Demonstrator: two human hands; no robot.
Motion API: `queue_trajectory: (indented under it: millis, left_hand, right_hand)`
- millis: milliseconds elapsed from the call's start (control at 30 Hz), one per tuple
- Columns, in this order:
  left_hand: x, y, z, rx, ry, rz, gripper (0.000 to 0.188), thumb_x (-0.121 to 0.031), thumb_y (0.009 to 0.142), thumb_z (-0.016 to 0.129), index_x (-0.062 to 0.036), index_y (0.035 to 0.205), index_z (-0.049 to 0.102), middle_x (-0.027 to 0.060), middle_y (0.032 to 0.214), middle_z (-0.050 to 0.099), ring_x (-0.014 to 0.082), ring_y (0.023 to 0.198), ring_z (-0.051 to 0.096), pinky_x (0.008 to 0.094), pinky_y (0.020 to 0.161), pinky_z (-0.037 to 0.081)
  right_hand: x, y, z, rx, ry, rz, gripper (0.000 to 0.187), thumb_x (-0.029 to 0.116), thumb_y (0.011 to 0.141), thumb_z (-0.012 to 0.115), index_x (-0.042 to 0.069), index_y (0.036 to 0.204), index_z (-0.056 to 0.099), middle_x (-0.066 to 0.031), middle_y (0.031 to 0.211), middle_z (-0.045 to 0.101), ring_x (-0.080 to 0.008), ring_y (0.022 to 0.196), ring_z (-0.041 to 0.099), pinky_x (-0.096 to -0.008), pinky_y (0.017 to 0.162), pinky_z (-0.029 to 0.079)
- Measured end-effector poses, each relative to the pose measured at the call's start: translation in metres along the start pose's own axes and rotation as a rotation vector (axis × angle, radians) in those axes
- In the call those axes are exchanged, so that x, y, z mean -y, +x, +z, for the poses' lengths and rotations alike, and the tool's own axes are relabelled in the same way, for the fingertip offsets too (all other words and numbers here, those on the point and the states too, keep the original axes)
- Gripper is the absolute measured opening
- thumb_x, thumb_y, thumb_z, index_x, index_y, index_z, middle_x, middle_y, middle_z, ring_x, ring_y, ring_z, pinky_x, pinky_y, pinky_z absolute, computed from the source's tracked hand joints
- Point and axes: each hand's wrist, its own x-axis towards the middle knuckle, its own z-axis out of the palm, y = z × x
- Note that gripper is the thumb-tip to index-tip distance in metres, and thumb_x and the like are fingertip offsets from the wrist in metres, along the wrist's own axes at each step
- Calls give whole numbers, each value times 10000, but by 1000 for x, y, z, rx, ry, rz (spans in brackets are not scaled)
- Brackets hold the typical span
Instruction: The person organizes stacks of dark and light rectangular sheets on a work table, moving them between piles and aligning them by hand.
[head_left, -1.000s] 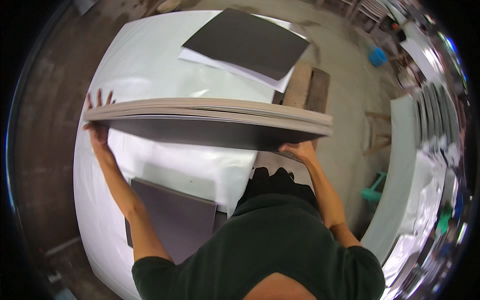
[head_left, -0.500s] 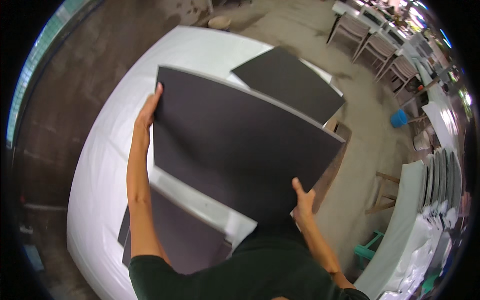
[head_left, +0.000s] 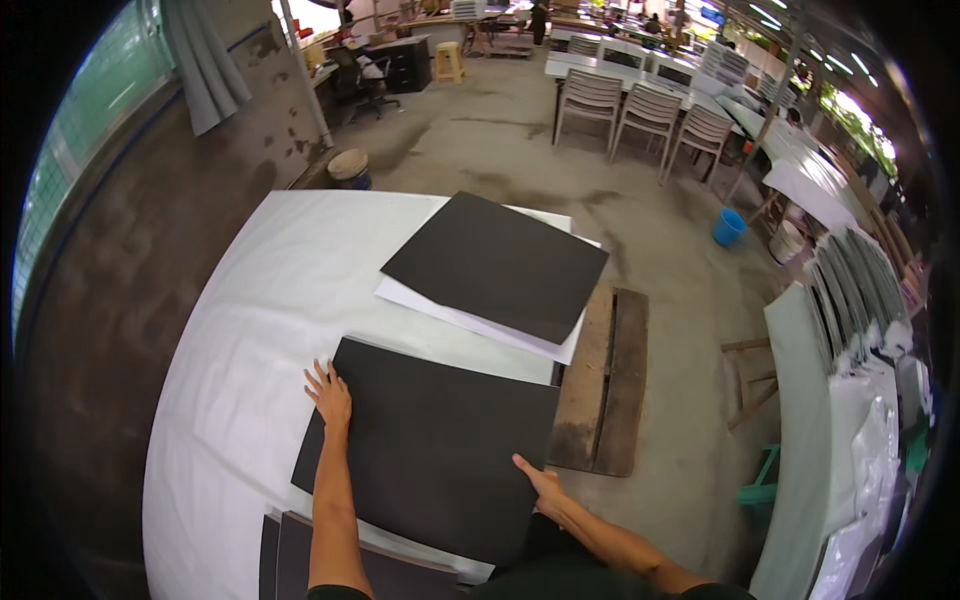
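A large black rectangular board [head_left: 440,450] lies flat or nearly so over the white-covered table [head_left: 240,310], close to my body. My left hand [head_left: 331,396] rests at its upper left edge, fingers spread apart. On the right edge my right hand [head_left: 541,487] grips the board, thumb on top and fingers hidden beneath. Farther off, another black sheet [head_left: 500,262] lies askew over white sheets [head_left: 450,312]. At the table's near side, more dark boards [head_left: 292,560] are partly covered by my left forearm.
A wooden bench [head_left: 622,380] stands against the table's right side. Right of it are a long table with wrapped, stacked panels [head_left: 850,290], a green stool [head_left: 762,480] and a blue bucket [head_left: 729,227]. Chairs [head_left: 588,100] line a far table. A brown wall [head_left: 110,250] runs along the left.
The board has come down from a raised, tilted position to the table. My left fingers have spread from their grip, while my right hand stays on the right edge. The view has tilted upward.
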Motion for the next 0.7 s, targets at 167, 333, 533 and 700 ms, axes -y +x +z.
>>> queue_trajectory:
  millis: [167,333,533,700]
  left_hand:
    - [-103,-40,-88,-45,-306,188,525,-258,952,419,-113,1440,289,150,1512,192,414,1382,141,593,1067,177]
    - [-169,-151,-77,94,-197,359,488,-296,968,402,-160,1430,324,85,1497,260,391,1377,181,580,1073,191]
    - [-217,-161,-94,-128,-88,357,546,-374,936,455,-147,1418,337,166,1466,281,420,1343,239,591,1029,259]
    - [-304,-282,-151,133,-209,352,740,-382,855,572,-180,1467,208,183,1500,194,455,1360,180,642,1028,223]
  right_hand:
    - [-16,5,-19,312,13,-192,709,440,808,699,-64,1245,458,-143,1122,589,-255,1088,560,-368,912,468]
    - [-38,-22,-72,-11,-757,-1059,618,305,828,689,-54,1241,402,-183,1127,514,-292,1116,517,-388,939,434]
    - [-9,-119,-267,-139,-929,-1170,297,173,838,648,6,1072,573,-193,1306,415,-340,1170,468,-392,894,458]
    - [-103,-140,-481,-342,-1044,-787,342,211,834,668,-24,1064,578,-199,1106,533,-319,934,598,-383,799,501]
